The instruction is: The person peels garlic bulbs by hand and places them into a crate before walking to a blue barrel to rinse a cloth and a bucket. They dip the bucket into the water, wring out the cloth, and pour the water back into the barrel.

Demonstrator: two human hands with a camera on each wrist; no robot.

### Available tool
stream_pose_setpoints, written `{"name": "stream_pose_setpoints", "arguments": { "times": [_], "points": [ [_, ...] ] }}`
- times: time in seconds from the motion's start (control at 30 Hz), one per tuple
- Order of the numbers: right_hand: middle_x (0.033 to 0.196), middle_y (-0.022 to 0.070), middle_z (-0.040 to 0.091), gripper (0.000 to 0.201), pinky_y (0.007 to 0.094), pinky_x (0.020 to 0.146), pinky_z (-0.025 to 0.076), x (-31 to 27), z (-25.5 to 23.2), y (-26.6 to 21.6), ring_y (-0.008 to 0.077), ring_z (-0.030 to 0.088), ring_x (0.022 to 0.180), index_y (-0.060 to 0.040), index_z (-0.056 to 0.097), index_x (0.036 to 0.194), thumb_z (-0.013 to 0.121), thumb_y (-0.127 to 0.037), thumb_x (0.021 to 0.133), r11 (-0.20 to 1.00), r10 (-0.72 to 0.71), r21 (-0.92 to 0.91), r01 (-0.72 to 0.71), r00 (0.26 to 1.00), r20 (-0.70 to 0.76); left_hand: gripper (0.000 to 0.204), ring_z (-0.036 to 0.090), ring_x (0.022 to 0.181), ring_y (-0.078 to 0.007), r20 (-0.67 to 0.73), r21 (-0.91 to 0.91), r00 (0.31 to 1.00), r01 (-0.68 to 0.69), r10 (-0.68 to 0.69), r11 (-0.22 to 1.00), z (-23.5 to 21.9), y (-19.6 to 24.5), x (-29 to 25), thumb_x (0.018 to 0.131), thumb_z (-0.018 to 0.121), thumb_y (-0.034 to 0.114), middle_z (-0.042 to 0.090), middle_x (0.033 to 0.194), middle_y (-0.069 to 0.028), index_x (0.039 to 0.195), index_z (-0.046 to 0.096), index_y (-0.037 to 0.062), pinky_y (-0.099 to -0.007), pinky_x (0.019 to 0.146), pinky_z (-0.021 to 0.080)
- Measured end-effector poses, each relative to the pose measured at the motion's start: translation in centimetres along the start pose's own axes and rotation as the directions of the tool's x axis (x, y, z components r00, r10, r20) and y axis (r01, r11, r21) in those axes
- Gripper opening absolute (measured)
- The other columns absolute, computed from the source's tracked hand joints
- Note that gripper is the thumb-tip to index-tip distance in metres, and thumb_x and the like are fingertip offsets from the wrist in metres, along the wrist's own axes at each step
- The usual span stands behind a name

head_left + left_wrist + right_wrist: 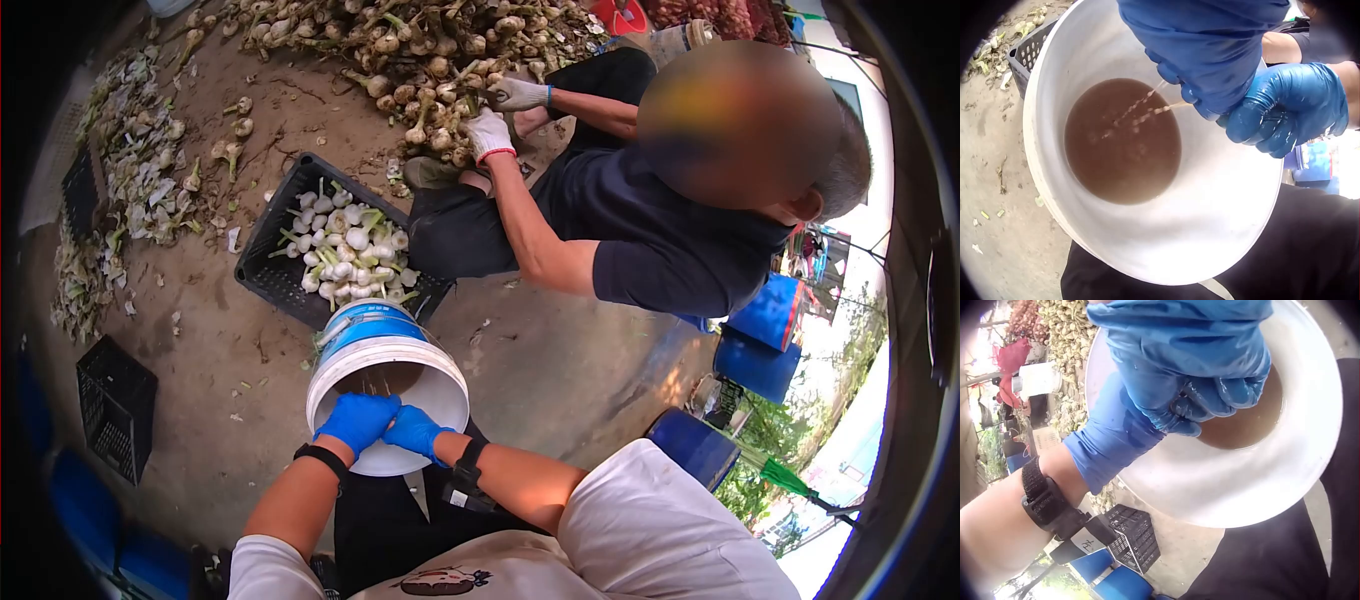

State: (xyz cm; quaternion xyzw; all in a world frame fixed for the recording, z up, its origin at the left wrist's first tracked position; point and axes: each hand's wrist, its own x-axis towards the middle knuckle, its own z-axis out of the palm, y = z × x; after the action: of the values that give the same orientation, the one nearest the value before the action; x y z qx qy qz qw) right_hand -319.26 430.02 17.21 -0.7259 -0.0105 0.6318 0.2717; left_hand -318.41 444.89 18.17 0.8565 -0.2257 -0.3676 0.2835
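Both my hands wear blue gloves and meet above a white bucket point(450, 385), tilted toward me with its mouth facing up at me. My left hand point(1204, 56) is curled in a tight fist, and thin streams run from under its fingers into brown water point(1122, 150) at the bottom. Pressed against it, my right hand point(1194, 356) is also clenched, its glove wet and creased. The left hand point(357, 422) and right hand point(414, 430) hide the dripping wet thing they squeeze; I cannot tell its kind.
Beyond the bucket stands a black crate point(258, 255) of cleaned garlic bulbs point(345, 250). A seated person point(640, 220) in white gloves handles bulbs at a large garlic pile point(400, 40). Peelings point(140, 150) lie left; another black crate point(117, 405) is at lower left, blue barrels point(695, 447) right.
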Motion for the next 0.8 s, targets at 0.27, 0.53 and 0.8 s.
{"name": "stream_pose_setpoints", "arguments": {
  "times": [0.27, 0.53, 0.8],
  "points": [
    [0.078, 0.0203, 0.063, 0.025, 0.0365, 0.067, 0.048, -1.4, -0.7, -1.1, 0.0316, 0.062, 0.074, -0.0039, 0.064, 0.083, 0.062, -0.026, 0.069, 0.991, -0.002, 0.131, 0.003, 1.000, -0.007, 0.012, 0.062, 0.055, -0.0275, -0.046, 0.036, 0.997, -0.059, 0.060, 0.998, -0.1, 0.0, -0.1, 0.075, 0.057, 0.020, 0.061, 0.064, -0.0096, 0.084, 0.056, 0.0130, -0.0395, 0.045, 0.046],
    [0.079, 0.0118, 0.065, 0.018, 0.0350, 0.069, 0.048, -1.6, -0.9, -2.0, 0.0235, 0.062, 0.074, -0.0065, 0.066, 0.080, 0.064, -0.021, 0.071, 0.984, 0.007, 0.181, -0.001, 0.999, -0.031, 0.010, 0.060, 0.053, -0.0270, -0.086, 0.093, 0.995, -0.047, 0.055, 0.995, 0.2, -0.5, -0.2, 0.073, 0.057, 0.020, 0.059, 0.063, -0.0086, 0.081, 0.057, 0.0143, -0.0389, 0.043, 0.045],
    [0.064, 0.0087, 0.060, 0.014, 0.0308, 0.055, 0.043, -0.7, 0.1, -1.3, 0.0157, 0.055, 0.059, -0.0019, 0.060, 0.069, 0.064, -0.015, 0.067, 0.931, 0.006, 0.365, 0.021, 0.997, -0.072, 0.008, 0.060, 0.054, -0.0275, -0.087, 0.113, 0.994, -0.049, 0.059, 0.992, -0.3, -0.8, -0.1, 0.072, 0.058, 0.021, 0.059, 0.064, -0.0084, 0.076, 0.058, 0.0140, -0.0397, 0.044, 0.045]
  ]
}}
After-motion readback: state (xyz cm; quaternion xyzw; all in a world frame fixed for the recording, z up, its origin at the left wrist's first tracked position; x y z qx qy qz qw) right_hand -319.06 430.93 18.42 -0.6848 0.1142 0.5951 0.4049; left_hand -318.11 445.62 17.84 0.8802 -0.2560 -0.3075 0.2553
